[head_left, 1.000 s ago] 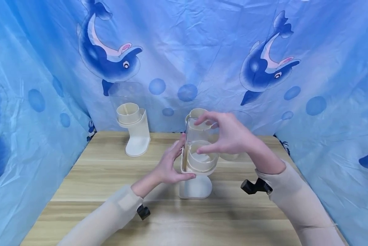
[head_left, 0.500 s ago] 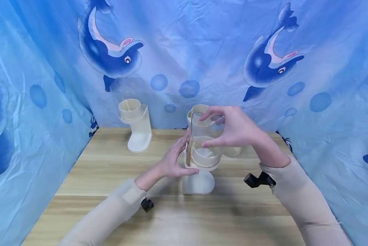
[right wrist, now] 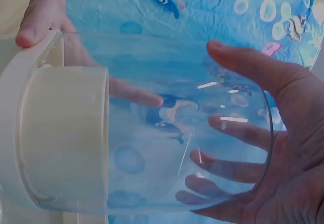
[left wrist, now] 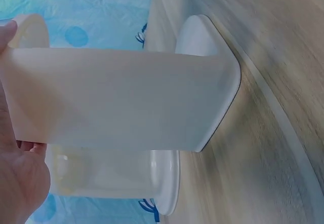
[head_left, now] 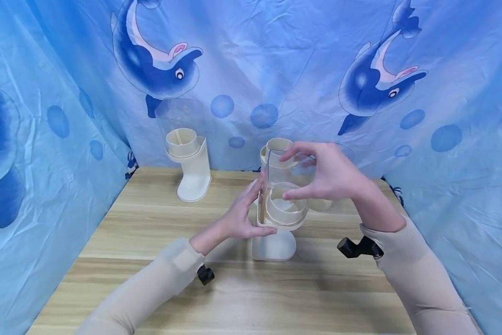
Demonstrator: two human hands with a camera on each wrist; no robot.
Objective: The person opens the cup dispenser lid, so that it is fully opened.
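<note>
In the head view a cream stand (head_left: 274,246) with a cup-like ring (right wrist: 66,138) at its top stands mid-table. My left hand (head_left: 243,218) grips the stand's upper part, thumb at the front rim and fingers along its side. A clear tube-shaped cover (right wrist: 147,168) fits around the ring and rises above it. My right hand (head_left: 330,173) holds this cover near its upper end, thumb on one side and fingers on the other. In the left wrist view the stand's flat back (left wrist: 116,97) shows beside the left hand. The fingertips of that hand are partly hidden there.
A similar cream stand (head_left: 194,174) with a clear cover (head_left: 179,114) is at the back left. Another cream stand (head_left: 279,144) is directly behind the held one, partly hidden. A blue dolphin-print curtain (head_left: 251,60) encloses the wooden table (head_left: 150,251) at the back and sides.
The head view has shifted slightly, so everything appears a little higher and further right. Both hands keep their holds on the stand and the clear cover.
</note>
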